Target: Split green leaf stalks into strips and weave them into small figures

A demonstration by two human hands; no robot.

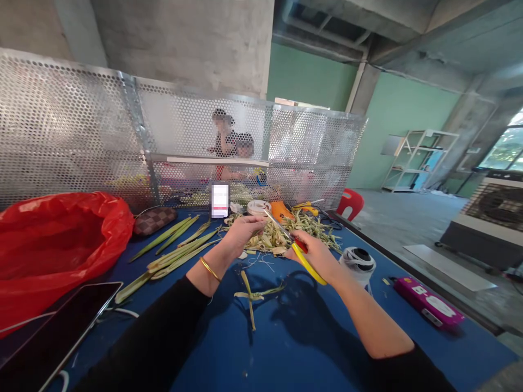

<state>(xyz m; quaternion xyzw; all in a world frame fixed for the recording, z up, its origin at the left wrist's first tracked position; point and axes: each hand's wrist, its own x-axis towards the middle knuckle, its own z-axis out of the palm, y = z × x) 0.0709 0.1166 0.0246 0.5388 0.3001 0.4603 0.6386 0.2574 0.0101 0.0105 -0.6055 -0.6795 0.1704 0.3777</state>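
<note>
My right hand (316,255) is closed on scissors (295,247) with yellow and red handles, blades pointing up and left. My left hand (242,231) pinches a small piece of pale leaf at the blade tips; a gold bangle sits on that wrist. Both hands hover above a blue table (286,337). Under and behind them lies a heap of cut leaf scraps (302,227). A trimmed strip (250,294) lies on the table below my hands.
Long green leaf stalks (175,253) lie to the left, beside a big red plastic bag (53,245) and a dark tablet (61,332). A white tape roll (358,260) and a pink box (429,302) sit right. Two people sit behind the perforated metal screen (81,125).
</note>
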